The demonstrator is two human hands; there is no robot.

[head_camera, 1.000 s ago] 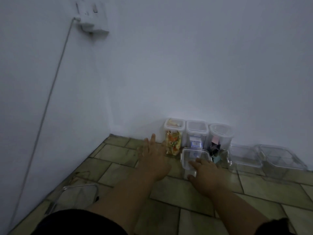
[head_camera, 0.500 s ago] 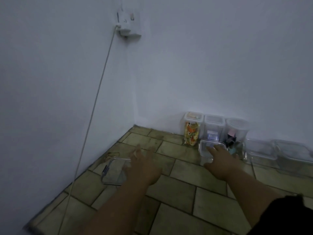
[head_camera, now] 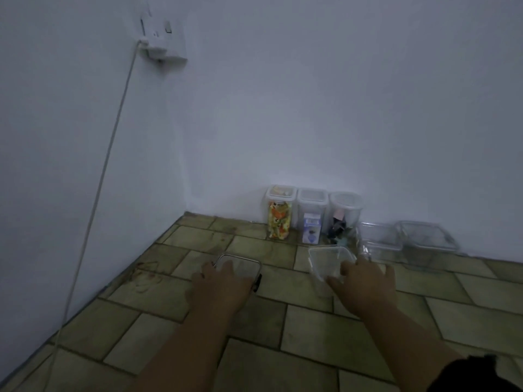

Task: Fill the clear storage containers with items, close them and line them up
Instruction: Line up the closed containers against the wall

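Three tall lidded containers stand in a row against the back wall: one with colourful items (head_camera: pixel 279 219), one with a blue-white box (head_camera: pixel 312 219), and a round one with dark items (head_camera: pixel 343 216). Right of them lie two low clear containers (head_camera: pixel 380 236) (head_camera: pixel 427 239). My right hand (head_camera: pixel 363 281) grips the near edge of an open clear container (head_camera: pixel 329 260) on the floor. My left hand (head_camera: pixel 219 287) rests on a flat clear lid (head_camera: pixel 242 265) lying on the tiles, fingers spread over its near edge.
The floor is tan tile (head_camera: pixel 311 321) in a corner of two white walls. A wall socket (head_camera: pixel 162 38) with a white cable (head_camera: pixel 104 165) running down the left wall reaches the floor at the left.
My left hand has moved forward onto the lid. My right hand has drawn the open container slightly nearer. The view has shifted.
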